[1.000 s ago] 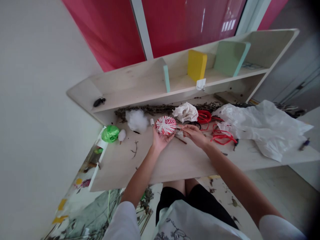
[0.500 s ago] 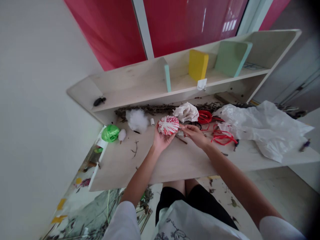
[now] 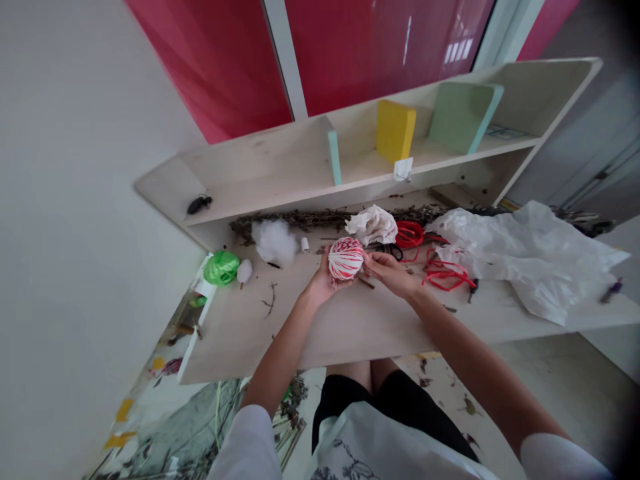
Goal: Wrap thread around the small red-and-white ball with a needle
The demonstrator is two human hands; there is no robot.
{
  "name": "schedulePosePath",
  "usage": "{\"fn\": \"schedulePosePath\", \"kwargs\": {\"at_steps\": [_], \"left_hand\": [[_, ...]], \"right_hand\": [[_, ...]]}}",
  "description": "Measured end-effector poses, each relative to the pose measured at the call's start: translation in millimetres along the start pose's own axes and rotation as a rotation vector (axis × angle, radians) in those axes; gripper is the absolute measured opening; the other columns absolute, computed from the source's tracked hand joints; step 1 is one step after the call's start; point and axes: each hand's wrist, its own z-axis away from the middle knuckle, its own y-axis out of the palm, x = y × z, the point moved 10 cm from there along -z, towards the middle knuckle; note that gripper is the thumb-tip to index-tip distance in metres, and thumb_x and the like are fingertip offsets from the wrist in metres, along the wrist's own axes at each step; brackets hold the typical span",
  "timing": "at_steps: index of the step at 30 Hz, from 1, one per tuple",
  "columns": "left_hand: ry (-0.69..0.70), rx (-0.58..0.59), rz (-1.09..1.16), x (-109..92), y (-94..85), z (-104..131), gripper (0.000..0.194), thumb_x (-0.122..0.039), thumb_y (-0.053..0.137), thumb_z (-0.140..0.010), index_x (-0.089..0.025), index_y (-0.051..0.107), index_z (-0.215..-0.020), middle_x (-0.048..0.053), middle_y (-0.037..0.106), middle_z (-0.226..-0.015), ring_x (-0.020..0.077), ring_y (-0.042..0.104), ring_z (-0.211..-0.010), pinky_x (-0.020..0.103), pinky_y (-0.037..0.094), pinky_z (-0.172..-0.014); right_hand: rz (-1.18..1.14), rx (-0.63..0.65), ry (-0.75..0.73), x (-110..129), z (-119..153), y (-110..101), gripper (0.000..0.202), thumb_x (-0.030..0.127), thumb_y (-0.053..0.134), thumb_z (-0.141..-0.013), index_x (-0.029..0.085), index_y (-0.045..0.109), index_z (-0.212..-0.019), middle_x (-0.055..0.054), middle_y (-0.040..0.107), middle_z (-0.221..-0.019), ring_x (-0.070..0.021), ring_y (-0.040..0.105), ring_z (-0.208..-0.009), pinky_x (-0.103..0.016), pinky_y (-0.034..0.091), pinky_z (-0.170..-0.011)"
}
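Note:
A red ball wound with white thread [image 3: 345, 258] rests in my left hand [image 3: 323, 283], its fingers curled round the ball's left side and underside. At the ball's right edge, my right hand [image 3: 391, 274] has thumb and fingertips pressed together, touching or nearly touching the windings. What that pinch holds is too small to make out. Just behind the ball lies a crumpled piece of whitish paper [image 3: 373, 225]. Black scissors [image 3: 390, 251] lie partly hidden behind my right hand.
On the desk [image 3: 240, 347] are a green ball [image 3: 221, 268], white fluff [image 3: 274, 243], a small white spool [image 3: 305, 245], red ribbon [image 3: 447, 275] and a clear plastic bag [image 3: 537, 260]. Dry twigs line the back. Above stands a shelf with a yellow divider [image 3: 396, 130].
The ball has moved slightly right and toward me in my left hand, and it has turned, showing its windings from another side. My right hand stays at its right edge.

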Motion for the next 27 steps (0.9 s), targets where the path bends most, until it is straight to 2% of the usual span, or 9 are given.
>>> {"fn": "schedulePosePath", "kwargs": {"at_steps": [5, 8, 11, 14, 16, 18, 20, 24, 27], "left_hand": [[0.262, -0.201, -0.209, -16, -16.5, 1, 0.034, -0.044, 0.063, -0.079, -0.018, 0.067, -0.101, 0.004, 0.071, -0.077, 0.0155, 0.066, -0.066, 0.024, 0.051, -0.06], [0.362, -0.265, -0.286, -25, -20.7, 5, 0.027, -0.038, 0.069, -0.075, -0.015, 0.069, -0.088, 0.004, 0.071, -0.073, 0.0167, 0.067, -0.07, 0.026, 0.052, -0.065], [0.321, -0.215, -0.259, -22, -16.4, 3, 0.035, -0.048, 0.063, -0.078, -0.014, 0.069, -0.084, 0.008, 0.072, -0.077, 0.0224, 0.069, -0.083, 0.031, 0.054, -0.074], [0.256, -0.093, -0.229, -15, -3.3, 2, 0.046, -0.057, 0.058, -0.079, -0.015, 0.069, -0.094, 0.01, 0.073, -0.086, 0.0249, 0.068, -0.091, 0.034, 0.054, -0.078], [0.278, -0.051, -0.281, -15, 3.8, 4, 0.045, -0.053, 0.065, -0.075, -0.017, 0.067, -0.103, 0.009, 0.073, -0.095, 0.0243, 0.068, -0.092, 0.031, 0.055, -0.074], [0.327, -0.062, -0.333, -19, 5.8, 6, 0.048, -0.045, 0.072, -0.07, -0.019, 0.064, -0.109, 0.008, 0.072, -0.1, 0.0227, 0.068, -0.089, 0.027, 0.055, -0.067], [0.338, -0.061, -0.329, -20, 7.2, 7, 0.046, -0.04, 0.073, -0.07, -0.018, 0.064, -0.109, 0.008, 0.072, -0.099, 0.0209, 0.068, -0.083, 0.024, 0.054, -0.061], [0.232, 0.008, -0.218, -14, 12.5, 5, 0.031, -0.033, 0.065, -0.074, -0.015, 0.067, -0.099, 0.009, 0.072, -0.094, 0.02, 0.068, -0.078, 0.026, 0.055, -0.06], [0.17, 0.004, -0.093, -12, 11.3, 7, 0.028, -0.029, 0.06, -0.078, -0.016, 0.065, -0.101, 0.008, 0.072, -0.097, 0.0221, 0.068, -0.087, 0.032, 0.057, -0.069]], "right_hand": [[-0.071, -0.022, 0.001, 8, 2, 0, 0.042, 0.054, 0.069, -0.073, 0.019, 0.049, -0.061, 0.005, 0.037, -0.055, -0.0092, 0.031, -0.053, -0.026, 0.031, -0.054], [-0.099, -0.049, 0.017, 9, 2, -1, 0.043, 0.054, 0.071, -0.071, 0.02, 0.049, -0.058, 0.006, 0.033, -0.052, -0.0089, 0.028, -0.051, -0.026, 0.032, -0.055], [-0.107, -0.106, 0.016, 9, 1, -7, 0.044, 0.054, 0.073, -0.068, 0.02, 0.048, -0.057, 0.006, 0.031, -0.051, -0.0088, 0.027, -0.05, -0.026, 0.03, -0.054], [-0.079, -0.122, -0.003, 8, 0, -10, 0.043, 0.054, 0.073, -0.068, 0.02, 0.049, -0.058, 0.006, 0.034, -0.053, -0.0087, 0.028, -0.051, -0.026, 0.026, -0.053], [-0.045, -0.081, -0.001, 6, 0, -7, 0.041, 0.053, 0.071, -0.071, 0.019, 0.051, -0.059, 0.005, 0.036, -0.053, -0.0086, 0.029, -0.051, -0.026, 0.025, -0.052], [-0.023, -0.033, 0.009, 5, 0, -1, 0.04, 0.053, 0.069, -0.073, 0.019, 0.052, -0.06, 0.005, 0.039, -0.054, -0.0088, 0.031, -0.052, -0.026, 0.025, -0.053], [-0.024, -0.013, 0.019, 5, 0, 2, 0.04, 0.053, 0.069, -0.073, 0.019, 0.052, -0.061, 0.004, 0.04, -0.054, -0.009, 0.032, -0.052, -0.026, 0.026, -0.053], [-0.104, -0.081, 0.011, 10, 1, -5, 0.041, 0.053, 0.074, -0.068, 0.02, 0.05, -0.058, 0.005, 0.037, -0.052, -0.0087, 0.029, -0.05, -0.026, 0.026, -0.051], [-0.182, -0.137, 0.022, 13, 2, -11, 0.041, 0.051, 0.077, -0.064, 0.021, 0.05, -0.058, 0.006, 0.032, -0.05, -0.0087, 0.027, -0.048, -0.026, 0.029, -0.051]]}}
